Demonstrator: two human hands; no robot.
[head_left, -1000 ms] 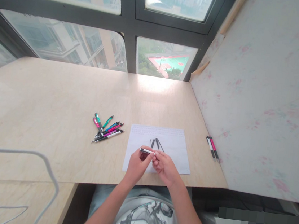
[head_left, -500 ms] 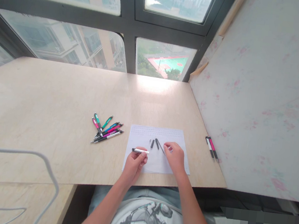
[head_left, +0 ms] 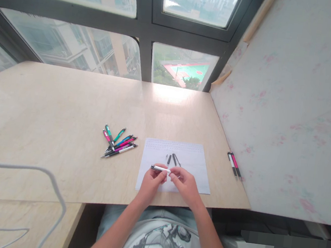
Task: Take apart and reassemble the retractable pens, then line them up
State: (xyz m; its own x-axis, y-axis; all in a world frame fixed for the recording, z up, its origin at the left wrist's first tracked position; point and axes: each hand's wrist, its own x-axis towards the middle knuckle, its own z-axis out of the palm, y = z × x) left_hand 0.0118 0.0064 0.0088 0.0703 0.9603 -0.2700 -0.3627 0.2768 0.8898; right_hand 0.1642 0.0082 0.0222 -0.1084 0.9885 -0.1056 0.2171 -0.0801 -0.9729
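One wide, smooth, pale tan desk (head_left: 65,103) holds everything. On it lies a white paper sheet (head_left: 190,181) with rows of writing near its far edge. To the left is a messy pile of green, pink, blue, purple, black and white pens (head_left: 122,147). A bare left hand (head_left: 149,183) and a bare right hand (head_left: 187,186) are above the near part of the sheet. The left thumb and fingers pinch a white pen barrel with a dark end (head_left: 160,169). The right thumb and fingers bunch up at its white end (I cannot tell if they pinch anything). Just past the hands, on the sheet, are a long black tube (head_left: 174,159), a thin black stick (head_left: 178,161), a short black tube (head_left: 169,159) and a tiny grey bit (head_left: 166,156).
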